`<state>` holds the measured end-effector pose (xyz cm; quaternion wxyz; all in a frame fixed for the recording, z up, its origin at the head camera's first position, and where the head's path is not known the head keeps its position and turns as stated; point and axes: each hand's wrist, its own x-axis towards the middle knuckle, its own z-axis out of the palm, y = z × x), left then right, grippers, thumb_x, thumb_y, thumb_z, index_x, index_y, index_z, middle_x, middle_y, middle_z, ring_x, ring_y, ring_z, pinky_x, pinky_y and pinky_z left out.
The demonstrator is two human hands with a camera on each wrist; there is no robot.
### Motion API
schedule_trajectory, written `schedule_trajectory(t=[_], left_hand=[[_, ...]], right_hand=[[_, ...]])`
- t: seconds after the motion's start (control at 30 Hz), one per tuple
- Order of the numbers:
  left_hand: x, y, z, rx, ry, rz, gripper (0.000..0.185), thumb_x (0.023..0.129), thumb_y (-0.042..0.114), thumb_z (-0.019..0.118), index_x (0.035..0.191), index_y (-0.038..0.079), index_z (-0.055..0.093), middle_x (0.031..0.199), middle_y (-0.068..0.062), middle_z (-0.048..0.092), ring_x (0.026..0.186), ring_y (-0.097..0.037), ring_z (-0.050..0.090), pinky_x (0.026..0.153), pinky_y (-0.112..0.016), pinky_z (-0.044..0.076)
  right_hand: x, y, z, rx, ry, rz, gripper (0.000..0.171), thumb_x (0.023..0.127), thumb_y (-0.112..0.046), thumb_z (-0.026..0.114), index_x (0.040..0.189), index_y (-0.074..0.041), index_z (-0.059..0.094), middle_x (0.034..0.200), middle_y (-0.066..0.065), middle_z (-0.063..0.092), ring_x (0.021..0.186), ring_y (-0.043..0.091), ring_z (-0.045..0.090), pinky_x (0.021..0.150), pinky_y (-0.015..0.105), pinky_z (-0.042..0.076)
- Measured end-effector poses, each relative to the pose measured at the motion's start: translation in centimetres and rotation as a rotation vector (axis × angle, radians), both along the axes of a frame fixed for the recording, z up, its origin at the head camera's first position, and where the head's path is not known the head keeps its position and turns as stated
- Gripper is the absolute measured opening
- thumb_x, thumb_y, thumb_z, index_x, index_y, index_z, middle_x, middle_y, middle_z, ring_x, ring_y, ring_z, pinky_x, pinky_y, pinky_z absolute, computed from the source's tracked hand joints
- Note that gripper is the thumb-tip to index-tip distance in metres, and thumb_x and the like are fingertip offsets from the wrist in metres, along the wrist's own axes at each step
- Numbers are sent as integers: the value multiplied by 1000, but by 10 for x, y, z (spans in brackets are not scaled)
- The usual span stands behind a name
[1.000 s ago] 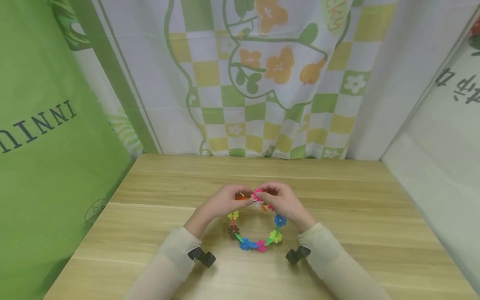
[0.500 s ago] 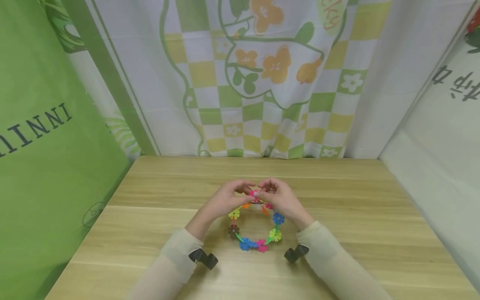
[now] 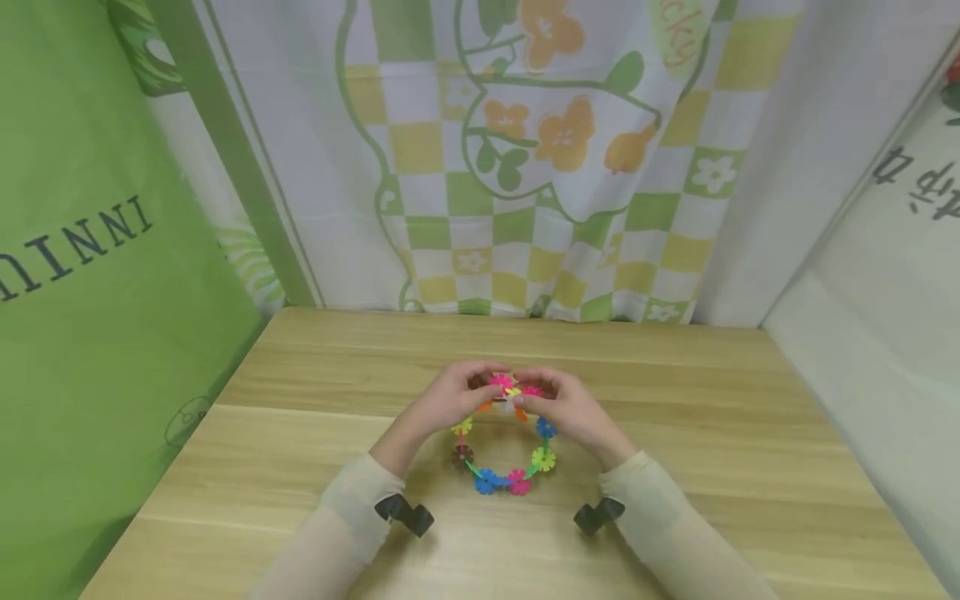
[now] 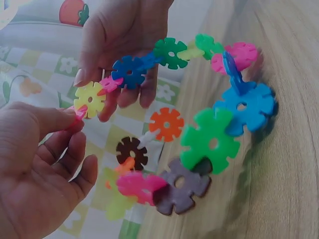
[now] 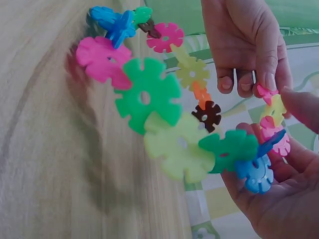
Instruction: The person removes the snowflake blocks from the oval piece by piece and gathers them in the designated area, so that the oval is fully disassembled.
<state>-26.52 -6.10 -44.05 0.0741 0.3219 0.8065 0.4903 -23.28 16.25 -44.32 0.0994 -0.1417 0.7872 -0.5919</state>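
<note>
A chain of notched plastic snowflake discs hangs in a loop below both hands, with a yellow-green disc (image 3: 543, 458) and a blue disc (image 3: 487, 482) low on it. My left hand (image 3: 459, 398) pinches a pink disc (image 4: 79, 113) between thumb and fingers. That disc joins a yellow disc (image 4: 89, 99). My right hand (image 3: 570, 408) holds the chain beside it, its thumb at the yellow disc and its fingers behind another pink disc (image 5: 275, 137). In the left wrist view, an orange disc (image 4: 167, 124) linked to a dark brown disc (image 4: 132, 153) hangs apart from the fingers.
A wooden table (image 3: 315, 467) lies under the hands. Behind it hangs a checked, flowered curtain (image 3: 465, 212). Green cloth (image 3: 112, 375) borders the left side and white cloth (image 3: 870, 333) the right. Each wrist wears a black camera (image 3: 598, 517).
A yellow disc now shows between the hands, and the pink disc is at my left fingertips. My right thumb has shifted off the pink disc. The chain's loop has moved slightly left.
</note>
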Motion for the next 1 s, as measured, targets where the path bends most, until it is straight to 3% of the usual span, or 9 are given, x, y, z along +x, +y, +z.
schedule_trajectory(t=[0.23,0.43,0.57,0.7,0.83,1.0], left_hand=[[-2,1,-1,46,-92,-125,34,101,18,56,135,13,59,108,0,67,88,-24,64,78,-48,55],[-4,-1,-5,74,-103,-113,22,100,15,58,120,11,66,98,-9,68,81,-26,64,74,-54,54],[-4,-2,-6,81,-109,-108,19,99,12,59,116,11,67,97,-20,68,78,-32,63,71,-57,53],[-4,-3,-6,56,-131,-52,16,97,18,63,110,12,68,94,-14,70,77,-26,65,70,-48,55],[-6,-5,-7,23,-156,25,16,94,26,67,104,14,69,91,-2,70,78,-20,66,67,-36,56],[-13,-12,-14,11,-136,90,22,95,24,66,110,7,69,93,-4,70,81,-19,66,70,-34,56]], right_hand=[[2,-1,1,-40,-14,-24,42,89,-22,75,125,-5,61,121,10,64,103,24,65,86,43,54],[1,-2,2,-24,-10,-45,42,88,-22,76,125,-8,62,116,8,67,96,23,66,86,52,52],[1,-2,2,3,11,-53,45,87,-24,77,125,-7,62,114,7,67,94,22,66,81,47,53],[1,-2,2,13,13,-55,46,87,-25,77,126,-6,62,112,6,68,94,22,65,79,44,53],[1,-2,2,21,11,-63,49,87,-27,77,128,-4,61,112,5,68,93,22,65,80,50,52],[1,-2,1,13,0,-72,49,87,-24,77,128,-3,60,112,7,67,93,23,65,83,52,52]])
